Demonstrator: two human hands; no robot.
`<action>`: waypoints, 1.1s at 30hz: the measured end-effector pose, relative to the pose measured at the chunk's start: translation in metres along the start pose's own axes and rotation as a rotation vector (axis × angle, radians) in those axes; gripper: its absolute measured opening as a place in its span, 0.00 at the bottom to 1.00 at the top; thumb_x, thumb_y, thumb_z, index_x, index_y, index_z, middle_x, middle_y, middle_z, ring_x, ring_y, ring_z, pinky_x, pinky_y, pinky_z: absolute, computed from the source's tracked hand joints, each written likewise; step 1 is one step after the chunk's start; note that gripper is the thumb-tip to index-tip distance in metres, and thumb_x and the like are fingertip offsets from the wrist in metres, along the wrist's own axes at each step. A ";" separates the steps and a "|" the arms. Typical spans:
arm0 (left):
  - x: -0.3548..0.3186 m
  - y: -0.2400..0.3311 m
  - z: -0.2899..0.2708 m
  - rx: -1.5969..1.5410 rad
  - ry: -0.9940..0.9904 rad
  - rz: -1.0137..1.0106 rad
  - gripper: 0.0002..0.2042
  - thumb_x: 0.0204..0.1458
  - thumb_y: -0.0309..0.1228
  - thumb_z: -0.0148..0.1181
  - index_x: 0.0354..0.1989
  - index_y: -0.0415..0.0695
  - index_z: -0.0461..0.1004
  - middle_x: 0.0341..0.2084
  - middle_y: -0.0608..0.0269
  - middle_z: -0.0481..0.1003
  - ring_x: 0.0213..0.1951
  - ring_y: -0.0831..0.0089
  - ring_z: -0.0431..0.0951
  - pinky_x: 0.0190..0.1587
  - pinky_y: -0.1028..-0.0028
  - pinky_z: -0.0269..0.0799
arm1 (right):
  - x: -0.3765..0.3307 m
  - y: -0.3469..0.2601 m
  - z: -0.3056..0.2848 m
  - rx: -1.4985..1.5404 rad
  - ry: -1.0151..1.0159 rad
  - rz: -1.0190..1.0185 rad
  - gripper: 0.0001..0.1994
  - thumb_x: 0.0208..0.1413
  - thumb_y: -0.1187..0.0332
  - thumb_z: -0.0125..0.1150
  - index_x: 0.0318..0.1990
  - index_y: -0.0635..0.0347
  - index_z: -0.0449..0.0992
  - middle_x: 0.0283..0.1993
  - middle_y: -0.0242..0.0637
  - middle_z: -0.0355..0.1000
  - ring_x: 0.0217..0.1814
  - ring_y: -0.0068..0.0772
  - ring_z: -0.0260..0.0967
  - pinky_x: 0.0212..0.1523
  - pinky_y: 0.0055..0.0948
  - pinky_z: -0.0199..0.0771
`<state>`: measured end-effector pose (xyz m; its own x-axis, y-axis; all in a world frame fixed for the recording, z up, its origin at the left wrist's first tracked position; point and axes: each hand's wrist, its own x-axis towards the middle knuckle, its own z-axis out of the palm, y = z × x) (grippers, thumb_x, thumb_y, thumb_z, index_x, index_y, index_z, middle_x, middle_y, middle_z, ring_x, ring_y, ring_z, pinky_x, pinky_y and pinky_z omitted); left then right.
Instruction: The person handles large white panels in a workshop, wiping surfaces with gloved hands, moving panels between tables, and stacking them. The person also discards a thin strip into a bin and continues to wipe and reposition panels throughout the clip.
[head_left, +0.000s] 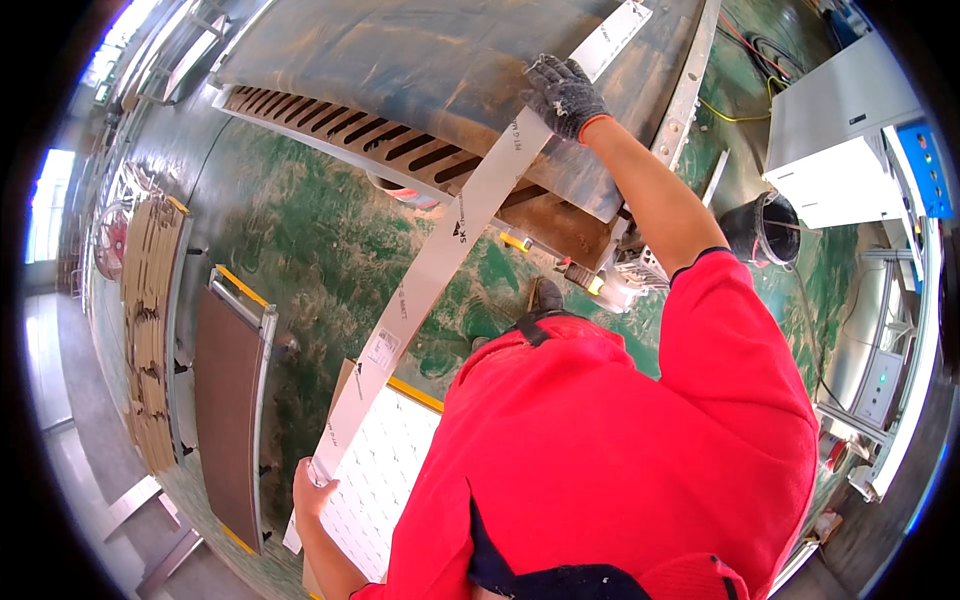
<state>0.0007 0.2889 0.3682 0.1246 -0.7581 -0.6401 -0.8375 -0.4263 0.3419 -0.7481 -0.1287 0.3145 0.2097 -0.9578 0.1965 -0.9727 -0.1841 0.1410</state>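
Metal strip (pixel 450 235) — long, pale, film-covered — spans from 7 to 1 o'clock; gloved right hand (pixel 563 95) curls fingers over its far end on the slatted worktable (pixel 400 60); bare left hand (pixel 312 492) pinches the near end — its unsupported middle could sag or slip.

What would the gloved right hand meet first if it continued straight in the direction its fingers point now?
The right hand, gripping the long white strip, points toward the upper left. It would probably meet the rusty brown metal sheet lying just beyond it, though depth is unclear.
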 end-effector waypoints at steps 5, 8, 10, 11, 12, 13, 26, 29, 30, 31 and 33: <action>0.027 0.039 -0.024 -0.186 -0.230 -0.260 0.21 0.53 0.38 0.66 0.48 0.34 0.72 0.43 0.55 0.77 0.48 0.66 0.76 0.52 0.67 0.69 | -0.001 0.001 0.002 -0.002 0.000 0.017 0.28 0.67 0.47 0.43 0.67 0.53 0.65 0.73 0.39 0.59 0.78 0.41 0.47 0.77 0.44 0.40; 0.059 0.020 -0.007 -0.282 -0.215 -0.277 0.28 0.65 0.54 0.48 0.42 0.33 0.74 0.38 0.60 0.78 0.43 0.69 0.75 0.48 0.69 0.70 | 0.001 -0.001 0.000 0.016 0.007 0.027 0.28 0.67 0.48 0.43 0.67 0.53 0.66 0.72 0.39 0.59 0.78 0.41 0.47 0.77 0.43 0.40; 0.096 0.030 -0.002 -0.334 -0.220 -0.301 0.29 0.65 0.56 0.47 0.41 0.35 0.75 0.34 0.64 0.77 0.38 0.72 0.74 0.44 0.71 0.69 | 0.001 -0.001 -0.003 0.005 0.002 0.032 0.28 0.67 0.48 0.43 0.67 0.53 0.66 0.72 0.39 0.59 0.78 0.41 0.46 0.77 0.43 0.40; 0.113 0.061 -0.006 -0.386 -0.284 -0.266 0.29 0.65 0.57 0.46 0.39 0.37 0.75 0.32 0.67 0.75 0.35 0.74 0.72 0.41 0.73 0.68 | 0.001 0.002 -0.005 0.013 0.004 0.040 0.28 0.67 0.47 0.43 0.67 0.53 0.66 0.72 0.39 0.59 0.78 0.41 0.46 0.77 0.43 0.40; 0.123 0.101 -0.006 -0.440 -0.344 -0.236 0.28 0.65 0.57 0.45 0.37 0.40 0.75 0.29 0.70 0.74 0.31 0.77 0.70 0.38 0.75 0.66 | 0.002 0.003 -0.006 0.026 0.008 0.043 0.28 0.67 0.47 0.42 0.67 0.53 0.66 0.72 0.39 0.59 0.78 0.41 0.46 0.77 0.43 0.39; 0.134 0.134 -0.002 -0.464 -0.352 -0.200 0.27 0.65 0.57 0.45 0.36 0.42 0.75 0.28 0.71 0.72 0.30 0.79 0.68 0.36 0.77 0.64 | 0.002 0.005 -0.008 0.038 0.011 0.050 0.28 0.67 0.47 0.41 0.67 0.53 0.66 0.72 0.39 0.59 0.78 0.41 0.46 0.77 0.43 0.39; 0.235 0.443 0.068 -0.061 -0.145 0.420 0.34 0.62 0.59 0.46 0.37 0.33 0.78 0.34 0.45 0.79 0.39 0.54 0.79 0.44 0.64 0.71 | 0.004 0.003 -0.020 -0.009 -0.043 0.095 0.30 0.66 0.47 0.40 0.68 0.56 0.64 0.73 0.40 0.58 0.79 0.42 0.45 0.77 0.45 0.36; 0.225 0.497 0.072 -0.020 -0.091 0.383 0.35 0.61 0.61 0.42 0.36 0.35 0.78 0.35 0.42 0.79 0.40 0.46 0.79 0.45 0.58 0.71 | 0.005 0.005 -0.020 0.010 -0.035 0.121 0.30 0.66 0.47 0.40 0.69 0.56 0.63 0.74 0.39 0.57 0.78 0.43 0.45 0.77 0.46 0.35; 0.225 0.505 0.078 0.005 -0.034 0.407 0.36 0.61 0.62 0.41 0.35 0.35 0.79 0.35 0.42 0.79 0.40 0.46 0.79 0.45 0.57 0.71 | 0.007 0.005 -0.020 0.020 -0.031 0.127 0.30 0.66 0.47 0.40 0.69 0.56 0.62 0.74 0.39 0.56 0.78 0.43 0.45 0.77 0.47 0.35; 0.226 0.507 0.085 0.029 0.025 0.430 0.36 0.61 0.62 0.40 0.35 0.36 0.79 0.35 0.42 0.79 0.41 0.45 0.79 0.45 0.56 0.71 | 0.009 0.005 -0.020 0.006 -0.036 0.129 0.30 0.66 0.48 0.39 0.69 0.56 0.62 0.74 0.40 0.56 0.79 0.43 0.45 0.77 0.47 0.35; 0.226 0.510 0.090 0.076 0.081 0.475 0.37 0.61 0.63 0.37 0.34 0.37 0.80 0.33 0.42 0.80 0.40 0.44 0.78 0.44 0.53 0.70 | 0.008 0.000 -0.024 -0.034 -0.025 0.134 0.30 0.66 0.48 0.39 0.69 0.56 0.63 0.74 0.41 0.56 0.79 0.43 0.44 0.77 0.47 0.35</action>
<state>-0.4459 -0.0549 0.3360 -0.2423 -0.8975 -0.3684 -0.8478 0.0113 0.5301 -0.7443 -0.1312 0.3397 0.0749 -0.9787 0.1912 -0.9879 -0.0467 0.1481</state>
